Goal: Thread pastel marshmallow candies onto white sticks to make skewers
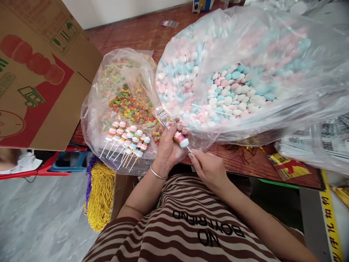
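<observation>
My left hand (168, 145), with a bangle on its wrist, is closed around a stacked candy lollipop (181, 139) with pink and pale blue pieces. A small clear printed wrapper (163, 115) sticks up beyond its fingers. Thumb and fingertips of my right hand (210, 168) pinch the lower end of the lollipop's white stick. To the left, several finished candy sticks (132, 140) lie on clear plastic, their white stems toward me. Behind them a clear bag (131, 105) holds small colourful ring candies. A larger clear bag (229, 92) holds pink, white and blue round candies.
A big cardboard box (40, 80) stands at the left. On the reddish wooden table (117, 32) lies a small wrapper (170, 24). Packs of white sticks (308, 147) and a gold packet (289, 165) are at the right. Gold bead strands (100, 196) hang below the left edge.
</observation>
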Available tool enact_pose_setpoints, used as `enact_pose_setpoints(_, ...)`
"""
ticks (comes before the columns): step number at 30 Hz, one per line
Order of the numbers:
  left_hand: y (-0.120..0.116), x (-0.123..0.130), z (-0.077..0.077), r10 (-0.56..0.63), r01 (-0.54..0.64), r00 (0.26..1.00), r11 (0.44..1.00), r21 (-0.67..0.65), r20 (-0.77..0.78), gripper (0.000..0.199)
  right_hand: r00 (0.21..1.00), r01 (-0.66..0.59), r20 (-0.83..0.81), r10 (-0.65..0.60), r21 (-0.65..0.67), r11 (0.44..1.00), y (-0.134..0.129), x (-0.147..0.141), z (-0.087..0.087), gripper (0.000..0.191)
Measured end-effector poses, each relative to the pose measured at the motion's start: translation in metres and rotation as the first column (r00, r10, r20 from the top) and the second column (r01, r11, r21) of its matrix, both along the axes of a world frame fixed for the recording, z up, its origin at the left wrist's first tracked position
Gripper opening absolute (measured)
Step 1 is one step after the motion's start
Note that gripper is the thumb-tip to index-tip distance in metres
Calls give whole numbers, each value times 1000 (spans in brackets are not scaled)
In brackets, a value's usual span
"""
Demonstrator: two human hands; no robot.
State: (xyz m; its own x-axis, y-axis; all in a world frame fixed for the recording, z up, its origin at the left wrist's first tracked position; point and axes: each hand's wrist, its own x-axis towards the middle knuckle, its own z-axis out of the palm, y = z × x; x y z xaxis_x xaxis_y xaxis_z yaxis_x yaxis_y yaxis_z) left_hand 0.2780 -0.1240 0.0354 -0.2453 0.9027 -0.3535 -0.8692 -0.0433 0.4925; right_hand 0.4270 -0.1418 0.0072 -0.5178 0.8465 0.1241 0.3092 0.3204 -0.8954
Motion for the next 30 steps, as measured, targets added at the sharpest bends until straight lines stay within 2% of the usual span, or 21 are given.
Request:
enact_pose_setpoints(1, 0, -1, 2, 1, -1, 1000, 1000, 30, 25, 7, 993, -43, -115, 21, -195, 980, -2, -1, 1, 31)
enact_pose_setpoints(2, -1, -2, 3, -4, 2, 999, 999, 50, 44, 8, 970, -117, -242, 19, -396, 911, -3, -2, 2, 34)
enact_pose_setpoints(3, -2, -3, 4, -12, 9, 998, 998, 57, 56, 10, 934, -211, -357, -2, -557, 803, -5, -3, 3, 34)
enact_pose_setpoints(4, -3, -3, 5, -18, 15, 998, 998, 56, 64, 12, 896, -302, -442, -29, -658, 690, -7, -3, 3, 33)
enact_pose_setpoints(5, -3, -3, 5, -27, 24, 997, 998, 52, 68, 13, 867, -368, -496, -47, -701, 611, -8, -4, 4, 31)
enact_pose_setpoints(6, -4, -3, 5, -37, 34, 997, 998, 48, 67, 13, 857, -396, -514, -37, -702, 592, -8, -4, 4, 29)
enact_pose_setpoints(7, -4, -3, 5, -50, 47, 997, 998, 42, 61, 13, 870, -381, -493, 4, -668, 639, -8, -3, 4, 28)
enact_pose_setpoints(8, -3, -3, 5, -58, 56, 997, 998, 32, 49, 13, 904, -317, -425, 49, -588, 744, -8, -2, 3, 27)
enact_pose_setpoints(10, -2, -1, 5, -40, 40, 999, 999, -15, -6, 11, 984, -120, -159, 82, -247, 962, -6, 0, 2, 26)
enact_pose_setpoints(11, -1, 1, 5, -15, 13, 999, 999, -47, -47, 12, 999, -45, -11, 45, -14, 999, -6, 1, 1, 25)
enact_pose_setpoints(12, 0, 4, 6, 16, -23, 996, 997, -75, -93, 13, 994, -12, 109, -10, 201, 979, -5, 1, 0, 23)
enact_pose_setpoints(13, 1, 8, 7, 49, -62, 989, 994, -93, -138, 15, 979, -9, 191, -65, 366, 931, -4, 1, -1, 23)
enact_pose_setpoints(15, 0, 16, 9, 104, -126, 973, 987, -101, -205, 17, 957, -31, 262, -124, 519, 854, -2, -1, -2, 25)
enact_pose_setpoints(16, -1, 20, 10, 125, -149, 967, 984, -93, -224, 17, 957, -22, 259, -133, 522, 853, -1, -3, -2, 26)
enact_pose_setpoints(18, -6, 26, 11, 149, -169, 962, 983, -71, -229, 17, 977, 30, 183, -107, 378, 925, 1, -5, -2, 28)
enact_pose_setpoints(20, -10, 25, 10, 101, -112, 978, 992, -51, -184, 16, 999, 41, 5, -41, 41, 998, 1, -5, -2, 32)
enact_pose_setpoints(21, -11, 22, 8, 46, -52, 989, 998, -43, -141, 15, 994, 5, -110, -23, -158, 987, 1, -5, -3, 34)
enact_pose_setpoints(23, -12, 11, 4, -66, 65, 997, 998, -17, -44, 14, 948, -111, -315, -47, -463, 879, 0, -4, -5, 35)
enact_pose_setpoints(24, -11, 4, 3, -95, 95, 995, 995, 0, -7, 15, 921, -163, -382, -74, -551, 818, -1, -3, -6, 35)
enact_pose_setpoints(26, -7, -10, 1, -75, 75, 997, 997, 27, 25, 17, 879, -235, -461, -119, -638, 733, -3, -3, -7, 32)
enact_pose_setpoints(30, 3, -21, 5, 9, -10, 1000, 999, 34, 22, 15, 835, -361, -536, -123, -702, 614, -5, -6, -2, 34)
